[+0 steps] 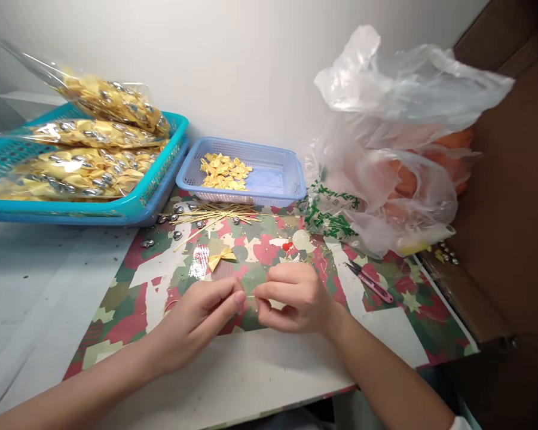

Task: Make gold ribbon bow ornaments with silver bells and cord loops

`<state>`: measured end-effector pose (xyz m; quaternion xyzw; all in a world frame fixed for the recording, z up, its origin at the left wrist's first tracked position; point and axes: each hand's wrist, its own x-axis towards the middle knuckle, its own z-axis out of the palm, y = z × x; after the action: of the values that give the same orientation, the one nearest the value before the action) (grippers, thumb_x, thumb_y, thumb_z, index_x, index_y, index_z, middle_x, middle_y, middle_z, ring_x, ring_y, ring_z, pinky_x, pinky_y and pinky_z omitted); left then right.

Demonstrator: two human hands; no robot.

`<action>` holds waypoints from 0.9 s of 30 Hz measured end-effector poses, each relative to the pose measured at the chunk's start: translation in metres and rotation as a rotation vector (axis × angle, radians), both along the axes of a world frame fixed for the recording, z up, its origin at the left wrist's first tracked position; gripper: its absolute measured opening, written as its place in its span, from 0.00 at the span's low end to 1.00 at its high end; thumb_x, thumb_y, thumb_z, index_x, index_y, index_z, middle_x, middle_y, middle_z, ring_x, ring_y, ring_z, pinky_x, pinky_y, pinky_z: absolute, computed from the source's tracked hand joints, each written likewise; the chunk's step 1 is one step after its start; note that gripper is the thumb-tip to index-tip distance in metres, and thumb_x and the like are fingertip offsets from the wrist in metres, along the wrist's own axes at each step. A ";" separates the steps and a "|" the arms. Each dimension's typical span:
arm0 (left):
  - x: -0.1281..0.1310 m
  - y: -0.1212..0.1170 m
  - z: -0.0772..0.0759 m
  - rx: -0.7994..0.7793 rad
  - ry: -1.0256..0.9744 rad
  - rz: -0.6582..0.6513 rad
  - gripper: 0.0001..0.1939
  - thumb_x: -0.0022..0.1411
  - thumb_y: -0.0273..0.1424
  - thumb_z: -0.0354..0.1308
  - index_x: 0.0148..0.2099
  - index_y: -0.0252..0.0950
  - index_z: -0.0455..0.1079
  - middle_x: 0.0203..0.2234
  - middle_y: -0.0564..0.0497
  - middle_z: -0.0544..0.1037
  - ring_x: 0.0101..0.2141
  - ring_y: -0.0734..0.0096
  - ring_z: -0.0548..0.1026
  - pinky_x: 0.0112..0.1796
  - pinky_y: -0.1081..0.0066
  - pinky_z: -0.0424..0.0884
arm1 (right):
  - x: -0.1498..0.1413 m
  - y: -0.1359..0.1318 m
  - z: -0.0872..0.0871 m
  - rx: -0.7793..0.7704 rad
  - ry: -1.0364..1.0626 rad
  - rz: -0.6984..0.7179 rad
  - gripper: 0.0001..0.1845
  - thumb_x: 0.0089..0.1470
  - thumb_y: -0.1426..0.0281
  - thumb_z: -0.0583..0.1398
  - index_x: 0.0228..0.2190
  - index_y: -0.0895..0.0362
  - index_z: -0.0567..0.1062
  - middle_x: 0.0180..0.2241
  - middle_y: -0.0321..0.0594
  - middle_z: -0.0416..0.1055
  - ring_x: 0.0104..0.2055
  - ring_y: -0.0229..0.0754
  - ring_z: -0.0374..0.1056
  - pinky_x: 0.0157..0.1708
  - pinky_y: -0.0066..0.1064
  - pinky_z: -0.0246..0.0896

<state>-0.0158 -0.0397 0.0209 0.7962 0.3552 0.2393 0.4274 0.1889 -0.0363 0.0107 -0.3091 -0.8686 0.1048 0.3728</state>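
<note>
Near the middle of the table my left hand (204, 313) is closed in a pinch, thumb against the curled fingers. My right hand (296, 297), just to its right, pinches too. A thin pale gold strand (250, 296) spans the small gap between the two hands; its ends are hidden in the fingers. Just beyond the left hand lies a yellow ribbon bow (222, 257). Farther back is a loose pile of thin gold strips (224, 213), with several silver beads (177, 235) scattered about it.
A blue basket (280, 154) holds yellow bows at the back. On the left, a turquoise basket (179, 128) carries clear bags (94, 164) of bows and silver beads. Pink-handled thread snips (371, 283) lie right, before a heap of plastic bags (385, 149). Cardboard (511, 197) stands far right.
</note>
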 end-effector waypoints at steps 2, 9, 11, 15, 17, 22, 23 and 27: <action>0.003 -0.001 0.001 0.028 -0.026 0.041 0.20 0.72 0.30 0.42 0.24 0.38 0.53 0.15 0.59 0.60 0.18 0.78 0.58 0.20 0.77 0.56 | 0.001 0.002 0.004 0.048 0.014 -0.015 0.12 0.49 0.77 0.56 0.18 0.54 0.69 0.18 0.31 0.55 0.20 0.35 0.48 0.21 0.30 0.43; 0.002 -0.004 -0.001 0.006 -0.071 0.129 0.20 0.70 0.34 0.44 0.24 0.38 0.58 0.17 0.58 0.61 0.20 0.76 0.58 0.21 0.76 0.57 | 0.059 -0.005 0.038 -0.117 -0.039 -0.393 0.10 0.53 0.77 0.56 0.24 0.56 0.73 0.23 0.35 0.68 0.26 0.36 0.62 0.27 0.28 0.54; 0.002 -0.004 -0.003 -0.076 -0.080 0.133 0.20 0.70 0.37 0.45 0.26 0.37 0.64 0.17 0.56 0.64 0.20 0.75 0.61 0.22 0.76 0.59 | 0.092 -0.018 0.035 -0.209 -0.108 -0.630 0.08 0.55 0.73 0.58 0.26 0.56 0.75 0.24 0.35 0.69 0.25 0.37 0.61 0.27 0.29 0.54; 0.005 -0.005 -0.007 -0.246 -0.120 0.139 0.21 0.68 0.43 0.49 0.29 0.37 0.72 0.17 0.55 0.65 0.20 0.74 0.63 0.22 0.76 0.60 | 0.148 -0.049 0.004 -0.261 -0.296 -0.879 0.09 0.55 0.64 0.63 0.34 0.57 0.77 0.33 0.42 0.74 0.37 0.48 0.68 0.37 0.36 0.61; 0.009 -0.005 -0.008 -0.322 -0.150 0.144 0.20 0.66 0.45 0.51 0.30 0.37 0.74 0.18 0.55 0.66 0.20 0.75 0.61 0.21 0.76 0.58 | 0.164 -0.060 -0.013 -0.264 -0.348 -0.932 0.12 0.56 0.63 0.62 0.39 0.57 0.77 0.39 0.44 0.75 0.42 0.52 0.68 0.42 0.41 0.61; 0.027 -0.004 -0.005 -0.483 -0.139 0.149 0.20 0.62 0.47 0.57 0.28 0.37 0.75 0.17 0.57 0.61 0.19 0.77 0.55 0.20 0.77 0.51 | 0.167 -0.064 -0.031 -0.261 -0.387 -0.950 0.10 0.62 0.66 0.57 0.38 0.58 0.75 0.39 0.46 0.74 0.43 0.53 0.67 0.43 0.43 0.62; 0.032 -0.005 -0.004 -0.505 -0.135 0.166 0.20 0.61 0.47 0.58 0.27 0.37 0.76 0.16 0.58 0.58 0.19 0.77 0.53 0.19 0.76 0.50 | 0.164 -0.062 -0.031 -0.260 -0.398 -0.956 0.09 0.62 0.66 0.56 0.37 0.59 0.74 0.40 0.47 0.74 0.43 0.53 0.67 0.43 0.43 0.63; 0.049 -0.005 -0.004 -0.525 -0.153 0.216 0.19 0.59 0.46 0.59 0.27 0.37 0.78 0.15 0.59 0.54 0.20 0.76 0.50 0.20 0.75 0.48 | 0.157 -0.054 -0.029 -0.271 -0.472 -1.011 0.08 0.62 0.69 0.54 0.36 0.58 0.72 0.38 0.50 0.73 0.42 0.55 0.67 0.40 0.44 0.63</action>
<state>0.0331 -0.0445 0.0165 0.5954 0.4546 0.2425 0.6164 0.3456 -0.0900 -0.0187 -0.7461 -0.6513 -0.0479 0.1298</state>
